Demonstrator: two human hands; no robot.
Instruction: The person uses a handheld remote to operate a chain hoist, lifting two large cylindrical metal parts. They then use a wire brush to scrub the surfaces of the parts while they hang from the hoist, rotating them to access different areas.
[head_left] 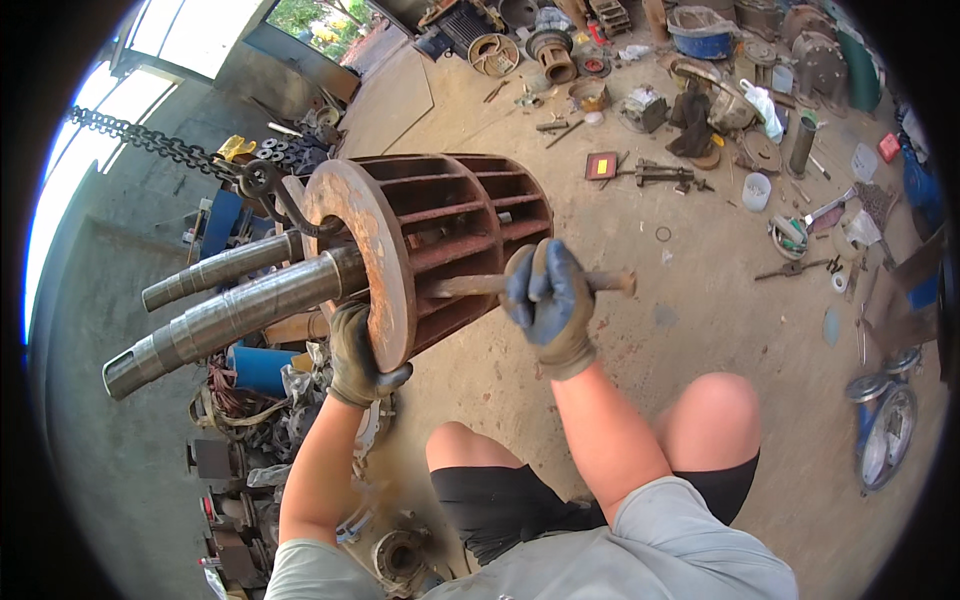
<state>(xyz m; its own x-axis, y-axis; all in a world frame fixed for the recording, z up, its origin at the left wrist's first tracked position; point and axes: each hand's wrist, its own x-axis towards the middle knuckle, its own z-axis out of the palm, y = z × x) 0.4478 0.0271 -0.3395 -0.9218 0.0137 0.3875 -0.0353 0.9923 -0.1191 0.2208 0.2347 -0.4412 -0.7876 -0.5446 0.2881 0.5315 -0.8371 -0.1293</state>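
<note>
A rusty slatted metal cage (455, 215) with a thick end flange (385, 275) hangs in front of me from a chain hook (283, 205). Two machined steel shafts stick out of its flange end to the left; the nearer shaft (230, 312) has a keyway at its tip. My left hand (355, 358), in a grey and blue work glove, grips the flange's lower edge. My gloved right hand (550, 305) is wrapped round a rusty steel rod (465, 287) with a wider end (627, 284). The rod's other end reaches in between the cage's slats, where its tip is hidden.
The chain (150, 137) runs up to the left. Machine parts and scrap (290, 400) are heaped along the left wall. Across the floor lie a red box (601, 166), a white cup (756, 191), a blue basin (702, 38) and loose tools.
</note>
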